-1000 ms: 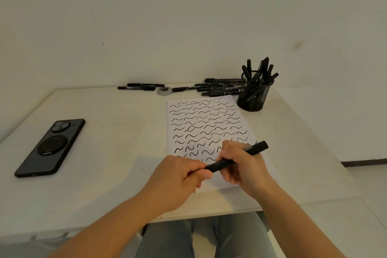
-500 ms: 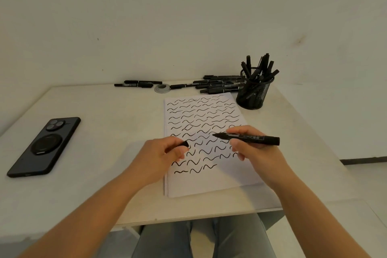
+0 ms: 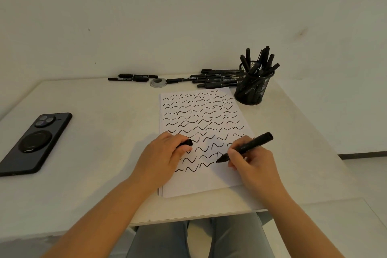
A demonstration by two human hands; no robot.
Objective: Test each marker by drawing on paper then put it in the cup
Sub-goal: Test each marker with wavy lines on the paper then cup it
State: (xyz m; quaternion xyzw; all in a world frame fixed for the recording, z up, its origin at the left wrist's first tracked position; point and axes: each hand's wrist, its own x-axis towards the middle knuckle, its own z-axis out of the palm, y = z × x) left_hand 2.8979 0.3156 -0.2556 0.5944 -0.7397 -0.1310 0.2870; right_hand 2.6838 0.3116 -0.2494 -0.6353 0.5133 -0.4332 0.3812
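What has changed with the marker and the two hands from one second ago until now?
The hands pulled the cap off the marker: the left hand keeps the cap, and the right hand turned the marker and lowered its tip to the paper, after the last squiggle. The cup, the loose markers and the phone stayed in place.

No word, brand or number can be read. The markers (image 3: 217,81) lying in the upper middle of the frame carry light label strips along their barrels, too small and blurred to make out. The paper (image 3: 201,123) at centre bears only rows of black wavy lines, no letters.
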